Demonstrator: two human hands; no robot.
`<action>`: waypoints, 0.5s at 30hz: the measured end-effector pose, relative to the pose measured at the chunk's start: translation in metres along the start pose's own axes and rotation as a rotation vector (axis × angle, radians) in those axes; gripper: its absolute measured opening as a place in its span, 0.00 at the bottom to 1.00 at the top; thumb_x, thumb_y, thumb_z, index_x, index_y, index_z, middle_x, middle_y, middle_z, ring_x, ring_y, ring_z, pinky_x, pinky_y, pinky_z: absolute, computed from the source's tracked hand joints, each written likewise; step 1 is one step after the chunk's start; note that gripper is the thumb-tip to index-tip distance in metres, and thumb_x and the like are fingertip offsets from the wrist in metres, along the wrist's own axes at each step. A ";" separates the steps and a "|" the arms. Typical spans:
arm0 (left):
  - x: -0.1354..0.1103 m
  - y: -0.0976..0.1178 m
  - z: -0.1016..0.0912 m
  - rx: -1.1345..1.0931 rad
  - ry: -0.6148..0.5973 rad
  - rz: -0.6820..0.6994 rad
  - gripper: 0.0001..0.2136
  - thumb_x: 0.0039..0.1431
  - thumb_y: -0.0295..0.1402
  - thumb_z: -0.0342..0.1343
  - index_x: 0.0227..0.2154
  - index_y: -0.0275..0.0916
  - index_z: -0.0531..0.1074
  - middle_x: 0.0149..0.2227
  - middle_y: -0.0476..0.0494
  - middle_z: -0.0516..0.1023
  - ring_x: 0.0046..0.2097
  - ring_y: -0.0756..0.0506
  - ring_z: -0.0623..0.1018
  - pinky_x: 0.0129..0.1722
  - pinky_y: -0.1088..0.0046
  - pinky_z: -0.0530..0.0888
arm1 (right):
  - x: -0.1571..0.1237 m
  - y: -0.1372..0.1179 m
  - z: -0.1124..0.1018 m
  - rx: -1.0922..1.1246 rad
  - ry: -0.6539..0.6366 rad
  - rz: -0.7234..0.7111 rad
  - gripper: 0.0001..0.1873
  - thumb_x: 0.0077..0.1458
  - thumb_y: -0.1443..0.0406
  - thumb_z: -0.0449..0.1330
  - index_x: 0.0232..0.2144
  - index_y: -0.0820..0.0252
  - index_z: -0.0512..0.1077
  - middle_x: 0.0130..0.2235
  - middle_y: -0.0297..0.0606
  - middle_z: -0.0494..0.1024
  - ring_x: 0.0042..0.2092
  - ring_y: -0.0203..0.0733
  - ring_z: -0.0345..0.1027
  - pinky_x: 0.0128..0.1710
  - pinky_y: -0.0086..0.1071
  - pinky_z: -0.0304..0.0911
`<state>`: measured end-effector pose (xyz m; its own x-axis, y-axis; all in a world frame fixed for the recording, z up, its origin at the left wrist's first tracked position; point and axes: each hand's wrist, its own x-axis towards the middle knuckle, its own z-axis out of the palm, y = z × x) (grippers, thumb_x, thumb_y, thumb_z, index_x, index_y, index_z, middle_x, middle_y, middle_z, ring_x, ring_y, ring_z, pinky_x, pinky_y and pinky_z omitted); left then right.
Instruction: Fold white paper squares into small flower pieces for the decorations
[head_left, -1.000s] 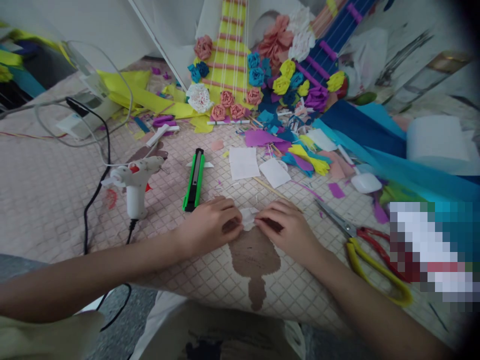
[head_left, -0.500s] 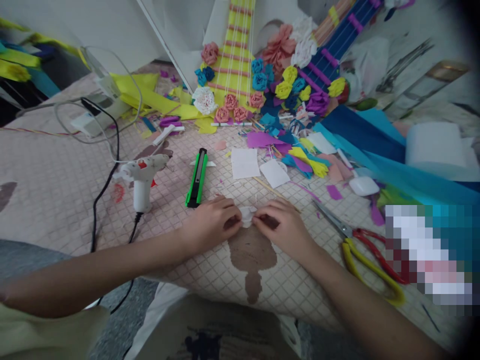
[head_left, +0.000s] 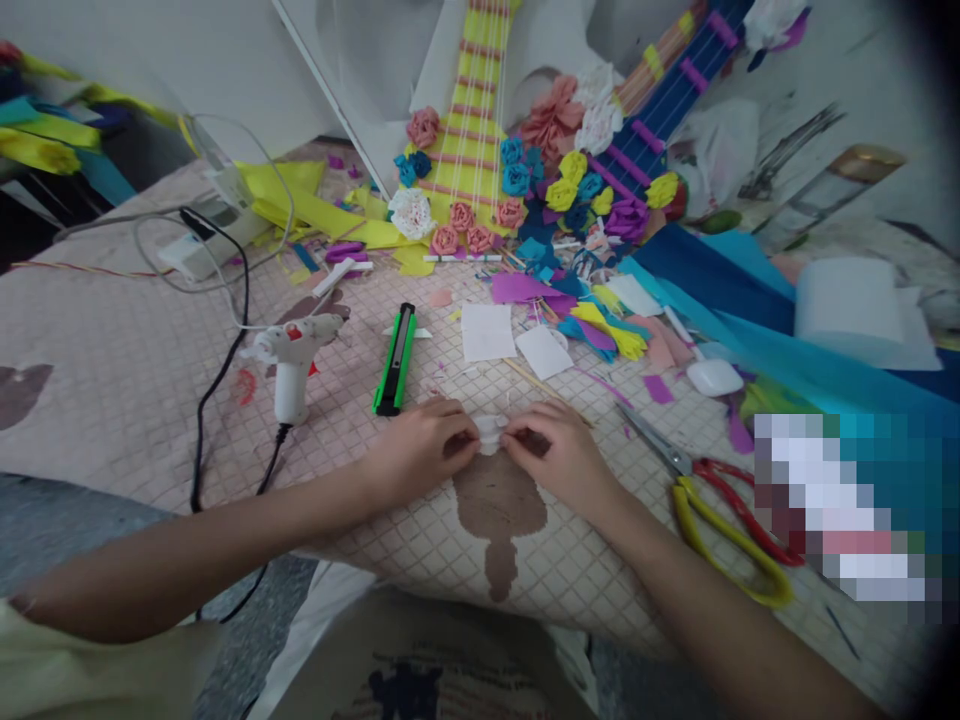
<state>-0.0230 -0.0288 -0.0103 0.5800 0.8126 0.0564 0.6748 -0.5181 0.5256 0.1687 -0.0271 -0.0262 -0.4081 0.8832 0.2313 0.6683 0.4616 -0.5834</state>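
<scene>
Pale, grid-patterned cloth covers the table point(head_left: 112, 425), with a dark patch just in front of the hands. Blue paper point(head_left: 817, 372) sprawls across the far right. At the back, a yellow guitar-like piece point(head_left: 450, 178) and a dark blue guitar-like piece point(head_left: 676, 113) already have strings, crossbars and clusters of paper flowers, so that decoration looks well advanced. A white roll point(head_left: 847, 310) lies among the blue paper, and scissors point(head_left: 680, 462) rest open to the right, untouched.

The left hand point(head_left: 420, 445) and the right hand point(head_left: 559, 455) face each other near the table's front edge, each pinching one side of a small white piece point(head_left: 490, 432) between thumb and fingers. Beyond the left arm sits a white glue gun point(head_left: 291, 380), with a green cutter point(head_left: 395, 360) between it and the white scraps; neither is in use.

Two flat white squares point(head_left: 487, 332) lie just beyond the hands, apparently unworked. The smallest thing here, the pinched piece, looks ruffled and partly shaped, so its handling seems under way rather than finished; how much folding is left cannot be told, as the fingers hide its edges.
</scene>
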 end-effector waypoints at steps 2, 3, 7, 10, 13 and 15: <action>0.001 0.001 0.000 -0.008 0.002 -0.025 0.06 0.54 0.28 0.50 0.28 0.35 0.71 0.29 0.44 0.72 0.35 0.47 0.70 0.37 0.71 0.68 | 0.001 -0.001 0.000 -0.007 0.003 0.009 0.04 0.46 0.70 0.59 0.22 0.59 0.70 0.25 0.34 0.71 0.32 0.39 0.61 0.35 0.34 0.55; 0.002 0.001 0.000 -0.008 0.008 -0.038 0.06 0.54 0.29 0.50 0.27 0.35 0.71 0.28 0.45 0.72 0.34 0.47 0.70 0.36 0.71 0.68 | 0.001 -0.002 0.001 -0.012 0.006 0.016 0.04 0.46 0.70 0.59 0.21 0.59 0.70 0.24 0.34 0.71 0.32 0.39 0.61 0.35 0.34 0.55; 0.004 0.004 0.001 -0.005 0.036 -0.078 0.05 0.53 0.29 0.51 0.25 0.35 0.71 0.26 0.46 0.71 0.32 0.48 0.70 0.33 0.72 0.67 | 0.002 -0.004 0.001 -0.018 0.020 0.026 0.05 0.44 0.71 0.59 0.20 0.59 0.69 0.23 0.33 0.70 0.30 0.39 0.61 0.34 0.33 0.55; 0.005 0.004 0.001 -0.013 0.045 -0.083 0.05 0.53 0.28 0.51 0.24 0.35 0.70 0.26 0.46 0.71 0.31 0.48 0.70 0.32 0.72 0.67 | 0.002 -0.003 0.002 -0.005 0.030 0.024 0.04 0.44 0.70 0.59 0.20 0.59 0.69 0.23 0.33 0.71 0.30 0.39 0.61 0.34 0.34 0.55; 0.006 0.003 0.003 -0.007 0.052 -0.089 0.05 0.52 0.29 0.51 0.24 0.35 0.70 0.25 0.46 0.71 0.30 0.48 0.69 0.31 0.72 0.66 | 0.001 -0.002 0.004 -0.005 0.043 0.028 0.04 0.44 0.70 0.58 0.20 0.59 0.69 0.23 0.33 0.70 0.30 0.39 0.61 0.34 0.34 0.55; 0.007 0.002 0.004 0.003 0.059 -0.096 0.05 0.52 0.29 0.51 0.24 0.35 0.69 0.25 0.46 0.71 0.30 0.49 0.69 0.31 0.72 0.66 | 0.002 -0.002 0.005 -0.014 0.048 0.035 0.05 0.43 0.70 0.58 0.19 0.59 0.69 0.23 0.33 0.70 0.31 0.39 0.61 0.34 0.34 0.55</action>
<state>-0.0163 -0.0253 -0.0124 0.4845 0.8730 0.0561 0.7272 -0.4376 0.5289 0.1638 -0.0270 -0.0286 -0.3541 0.9017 0.2482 0.6905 0.4311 -0.5808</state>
